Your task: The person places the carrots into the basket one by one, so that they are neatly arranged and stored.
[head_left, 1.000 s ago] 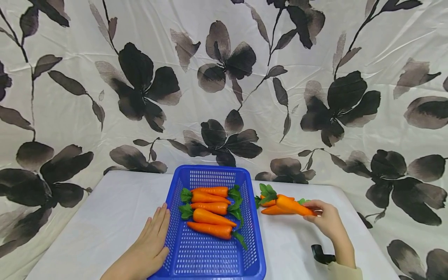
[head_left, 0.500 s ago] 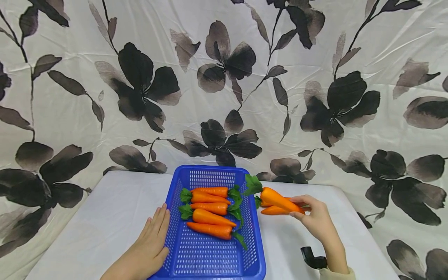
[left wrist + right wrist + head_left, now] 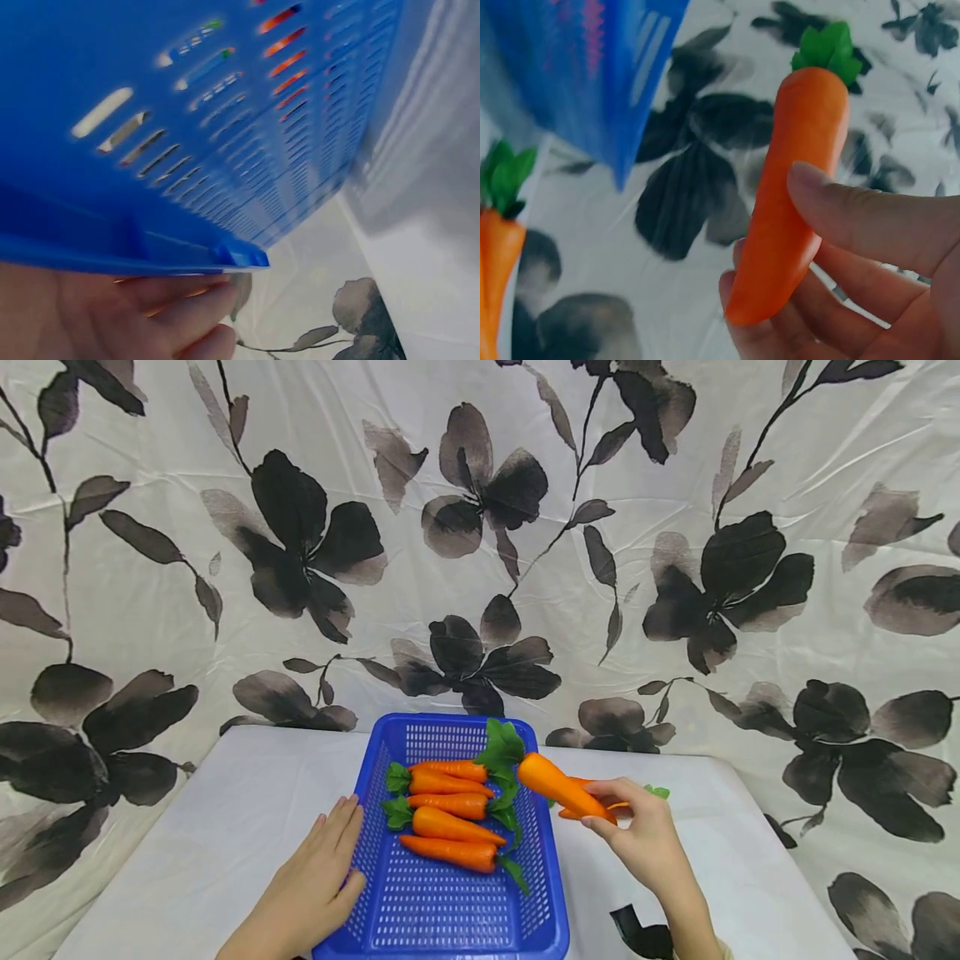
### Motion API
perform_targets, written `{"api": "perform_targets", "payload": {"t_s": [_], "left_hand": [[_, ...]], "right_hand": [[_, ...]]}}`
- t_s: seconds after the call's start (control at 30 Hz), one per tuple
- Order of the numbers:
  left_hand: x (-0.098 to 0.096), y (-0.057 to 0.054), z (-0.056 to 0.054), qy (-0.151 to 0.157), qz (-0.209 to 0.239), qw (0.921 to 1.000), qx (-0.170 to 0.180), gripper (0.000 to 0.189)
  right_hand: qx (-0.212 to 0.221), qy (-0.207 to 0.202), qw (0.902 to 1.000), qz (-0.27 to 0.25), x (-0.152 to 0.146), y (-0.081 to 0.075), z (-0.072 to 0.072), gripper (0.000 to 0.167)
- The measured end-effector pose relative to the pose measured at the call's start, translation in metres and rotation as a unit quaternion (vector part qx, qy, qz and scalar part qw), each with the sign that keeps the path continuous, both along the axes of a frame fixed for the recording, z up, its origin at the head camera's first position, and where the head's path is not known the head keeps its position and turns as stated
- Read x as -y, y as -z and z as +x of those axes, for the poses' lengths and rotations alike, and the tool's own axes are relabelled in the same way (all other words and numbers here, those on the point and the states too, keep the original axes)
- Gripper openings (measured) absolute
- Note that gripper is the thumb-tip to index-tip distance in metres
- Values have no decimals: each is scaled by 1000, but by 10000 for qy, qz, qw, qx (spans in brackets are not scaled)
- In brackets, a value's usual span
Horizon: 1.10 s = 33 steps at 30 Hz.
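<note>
Between thumb and fingers, my right hand [image 3: 637, 831] pinches a carrot [image 3: 558, 781] near its tip. Its leafy top leans over the right rim of a blue plastic basket [image 3: 552, 868]; the right wrist view shows this carrot [image 3: 799, 180] held clear of the table. Straight fingers of my left hand [image 3: 315, 877] rest along the basket's left rim. In the left wrist view that hand [image 3: 150, 315] touches the rim from outside. Several carrots [image 3: 457, 827] lie crosswise in the basket, their leaves pointing to either side.
More carrots [image 3: 621, 811] lie on the white table [image 3: 187, 835] right of the basket, partly hidden behind the right hand. A black strap-like piece [image 3: 641, 933] sits at the right wrist. Behind the table hangs a floral cloth [image 3: 480, 568].
My right hand has moved left with the carrot, from above the loose carrots to the basket's right rim. The left hand has hardly moved, and the carrots in the basket stay put.
</note>
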<state>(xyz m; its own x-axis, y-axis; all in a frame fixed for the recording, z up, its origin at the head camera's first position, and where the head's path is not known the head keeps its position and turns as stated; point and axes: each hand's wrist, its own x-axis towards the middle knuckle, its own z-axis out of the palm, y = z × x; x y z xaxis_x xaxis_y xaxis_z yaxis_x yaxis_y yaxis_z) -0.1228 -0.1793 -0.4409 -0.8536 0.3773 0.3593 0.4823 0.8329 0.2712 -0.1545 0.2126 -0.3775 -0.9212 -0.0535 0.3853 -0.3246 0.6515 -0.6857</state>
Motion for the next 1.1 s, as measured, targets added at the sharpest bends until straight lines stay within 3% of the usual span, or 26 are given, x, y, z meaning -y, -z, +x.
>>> {"api": "perform_targets", "payload": {"t_s": [0.17,0.33,0.63,0.93,1.1], "left_hand": [[-1,2,-4,-135,154,9997,-135,64],[0,8,-6,-60,311,9994,-147,70],[2,10,-6,75,501,9985,201,74],[2,11,-4,90,437,9990,13,73],[3,11,-5,90,423,9990,120,73]], "right_hand": [[-42,-188,9997,-158,18,-8,5,35],[42,-458,9989,-124,35,-14,6,35],[569,-891,9922,659,65,-25,0,30],[871,-1534,9711,1607,89,-18,-14,23],[1018,-1735,9565,2112,103,-9,-19,23]]}}
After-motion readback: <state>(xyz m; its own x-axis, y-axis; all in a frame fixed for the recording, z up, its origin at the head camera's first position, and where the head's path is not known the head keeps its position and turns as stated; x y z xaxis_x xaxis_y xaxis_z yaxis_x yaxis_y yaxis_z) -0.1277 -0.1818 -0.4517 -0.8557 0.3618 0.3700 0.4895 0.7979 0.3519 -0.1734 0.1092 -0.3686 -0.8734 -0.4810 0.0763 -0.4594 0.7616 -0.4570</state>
